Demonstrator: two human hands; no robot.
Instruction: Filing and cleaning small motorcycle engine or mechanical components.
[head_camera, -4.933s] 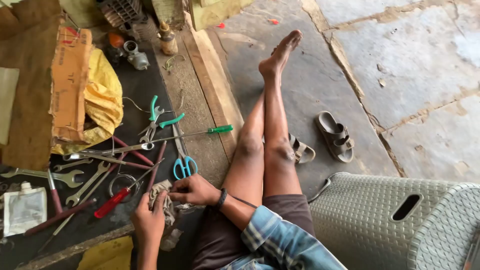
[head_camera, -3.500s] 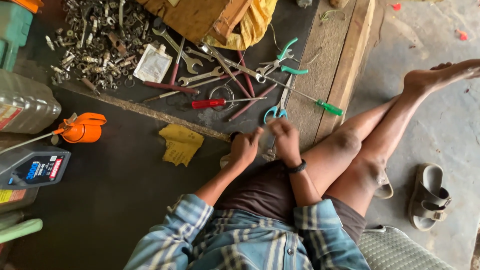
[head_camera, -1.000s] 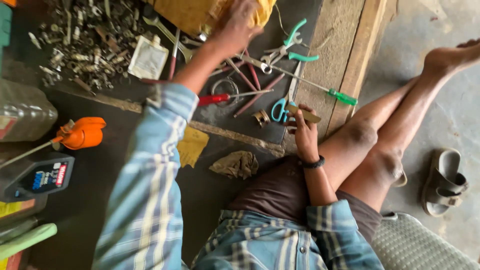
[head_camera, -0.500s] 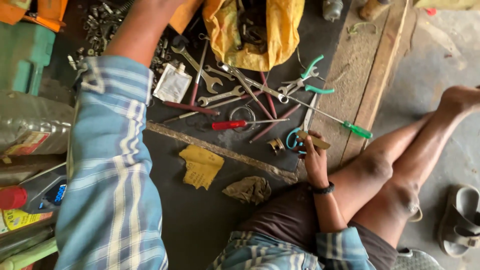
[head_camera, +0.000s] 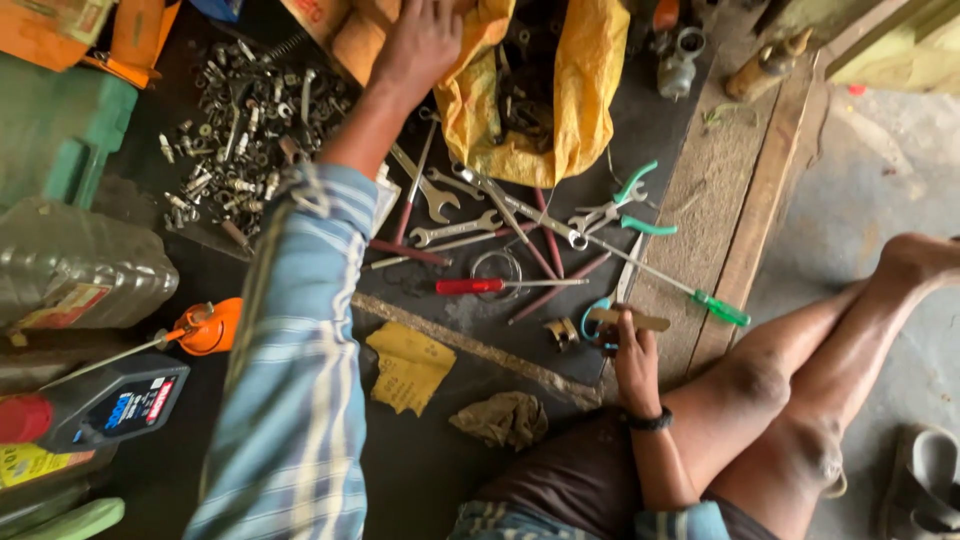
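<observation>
Fingers (head_camera: 430, 22) of the left hand (head_camera: 418, 45) are reaching into the mouth of a yellow bag (head_camera: 520, 90) of dark metal parts, loosely curled, though whether they are gripping anything inside cannot be told. The fingers of the right hand (head_camera: 632, 352) are closing around a small flat brownish piece (head_camera: 630, 319) on the dark floor mat, with a blue-handled pair of scissors (head_camera: 603, 312) touching them. Just beyond those fingers a green-handled screwdriver (head_camera: 690, 293) is lying slantwise, and green-handled pliers (head_camera: 620, 210) are sitting farther out. Between the two hands, spanners (head_camera: 445, 232) and a red-handled screwdriver (head_camera: 500, 286) are spreading across the mat. Left of the left fingers a heap of nuts and bolts (head_camera: 235, 130) is lying loose. Nearer the person than the right fingers, a yellow cloth (head_camera: 408, 367) and a crumpled brown rag (head_camera: 500, 418) are resting.
</observation>
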